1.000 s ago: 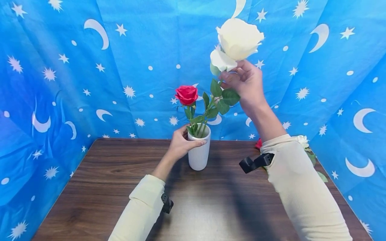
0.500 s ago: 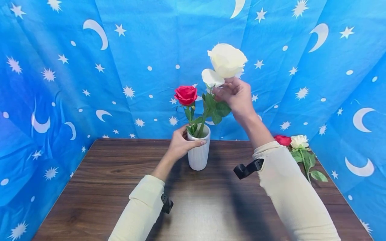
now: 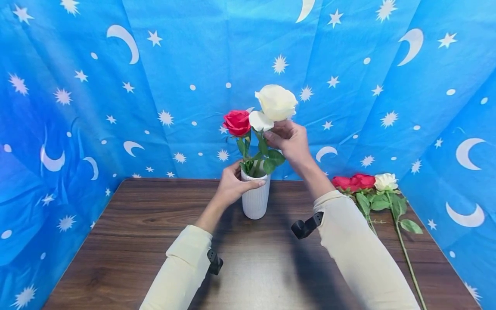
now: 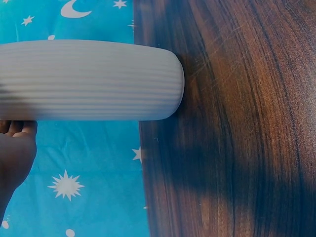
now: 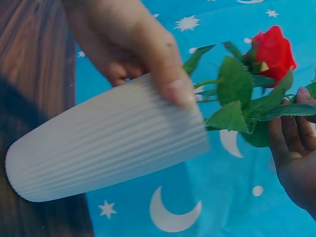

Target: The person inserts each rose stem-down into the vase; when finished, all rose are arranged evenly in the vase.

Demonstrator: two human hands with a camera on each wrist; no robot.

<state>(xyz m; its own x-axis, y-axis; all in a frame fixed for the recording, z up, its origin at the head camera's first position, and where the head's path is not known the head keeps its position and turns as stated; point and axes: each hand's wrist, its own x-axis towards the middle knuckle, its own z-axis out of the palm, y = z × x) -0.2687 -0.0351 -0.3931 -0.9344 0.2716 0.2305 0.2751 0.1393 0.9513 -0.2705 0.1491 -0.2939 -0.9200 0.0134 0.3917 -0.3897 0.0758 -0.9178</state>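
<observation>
A white ribbed vase (image 3: 255, 200) stands upright on the table, and my left hand (image 3: 234, 185) grips it near the rim, thumb across the front. In the right wrist view the same vase (image 5: 108, 143) appears tilted, with the left hand (image 5: 133, 44) around its mouth. One red rose (image 3: 237, 123) stands in the vase, leaning left. My right hand (image 3: 290, 142) pinches the stem of a white rose (image 3: 277, 103) just under its bloom. That rose's stem runs down into the vase; its lower end is hidden inside.
On the right of the wooden table (image 3: 155, 241) lie two red roses (image 3: 353, 183) and a white rose (image 3: 385, 182) with long leafy stems. A blue cloth (image 3: 174, 64) with moons and stars hangs behind and at both sides.
My right hand has come down and leftward with the white rose, so its stem sits deeper in the vase. The left hand and vase have stayed in place.
</observation>
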